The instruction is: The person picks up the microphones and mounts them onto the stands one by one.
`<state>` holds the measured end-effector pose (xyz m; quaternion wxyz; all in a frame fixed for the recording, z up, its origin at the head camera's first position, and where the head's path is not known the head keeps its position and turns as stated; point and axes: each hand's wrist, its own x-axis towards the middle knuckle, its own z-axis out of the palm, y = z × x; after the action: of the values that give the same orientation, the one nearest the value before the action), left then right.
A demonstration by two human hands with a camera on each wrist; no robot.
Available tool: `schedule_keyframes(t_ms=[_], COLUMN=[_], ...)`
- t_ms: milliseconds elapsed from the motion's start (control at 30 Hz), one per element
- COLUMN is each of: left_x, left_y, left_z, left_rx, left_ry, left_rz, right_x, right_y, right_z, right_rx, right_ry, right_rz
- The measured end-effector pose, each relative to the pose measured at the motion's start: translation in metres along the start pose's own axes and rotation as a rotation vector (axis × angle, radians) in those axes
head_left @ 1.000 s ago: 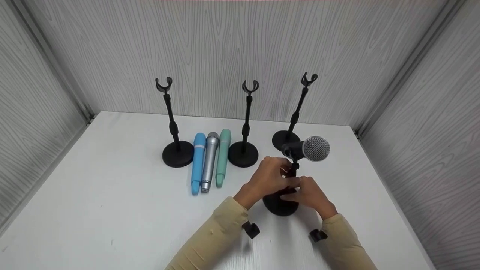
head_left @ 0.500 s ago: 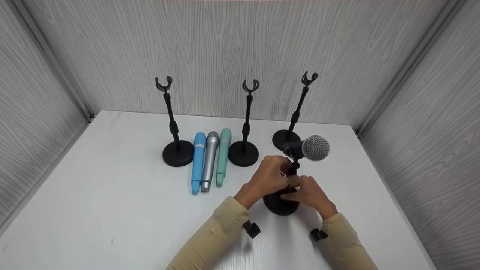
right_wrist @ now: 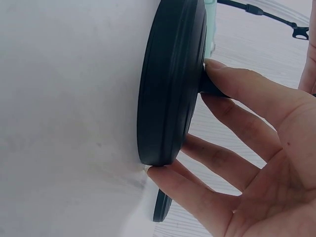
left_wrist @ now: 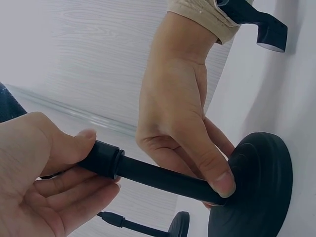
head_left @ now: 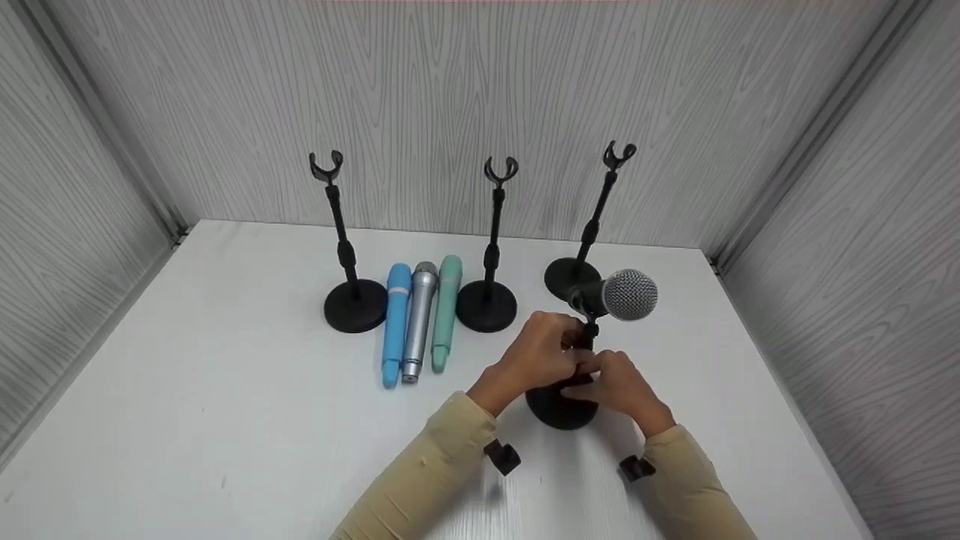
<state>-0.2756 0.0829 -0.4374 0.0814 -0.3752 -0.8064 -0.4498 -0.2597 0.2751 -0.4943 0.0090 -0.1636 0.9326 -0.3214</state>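
A black microphone stand point(head_left: 564, 409) stands upright on the white table at the right, bearing a black microphone point(head_left: 628, 295) with a silver mesh head in its clip. My left hand point(head_left: 541, 351) grips the thick collar point(left_wrist: 101, 158) of the pole between thumb and fingers. Lower down, my right hand point(head_left: 621, 386) pinches the foot of the pole just above the round base point(right_wrist: 170, 84). In the right wrist view, another right fingertip touches the rim of that base. The microphone's handle is mostly hidden in the head view.
Three more black stands with bare clips, a left one point(head_left: 355, 306), a middle one point(head_left: 487, 306) and a right one point(head_left: 572, 277), stand toward the back wall. Between the left and middle ones lie a blue microphone point(head_left: 396, 322), a silver one point(head_left: 418, 322) and a green one point(head_left: 447, 311).
Both hands keep their places on the stand; the left fingers have shifted slightly at the pole. The microphones and other stands stay where they were.
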Motion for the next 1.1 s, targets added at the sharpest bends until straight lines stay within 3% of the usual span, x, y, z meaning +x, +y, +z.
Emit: schedule_keyframes(t_ms=[167,400,667,1100], left_x=[0.0000,-0.0006,0.0001,0.0020], left_y=[-0.0010,-0.0030,-0.0025,-0.0006], left_z=[0.0003,-0.0029,-0.0026,-0.0019], left_rx=[-0.003,-0.088,-0.073,-0.046], left_ry=[-0.019,-0.045,0.048,0.068], left_rz=[0.000,-0.038,-0.066,-0.093], right_x=[0.0005,-0.0012,-0.0009,-0.0002], right_y=[0.0004,0.0003,0.0013,0.0017], right_z=[-0.0004,0.0000,0.0005,0.0005], right_rx=[0.010,0.007,-0.010,-0.024], right_ry=[-0.009,0.000,0.028,0.022], right_rz=[-0.017,-0.013,-0.021,-0.069])
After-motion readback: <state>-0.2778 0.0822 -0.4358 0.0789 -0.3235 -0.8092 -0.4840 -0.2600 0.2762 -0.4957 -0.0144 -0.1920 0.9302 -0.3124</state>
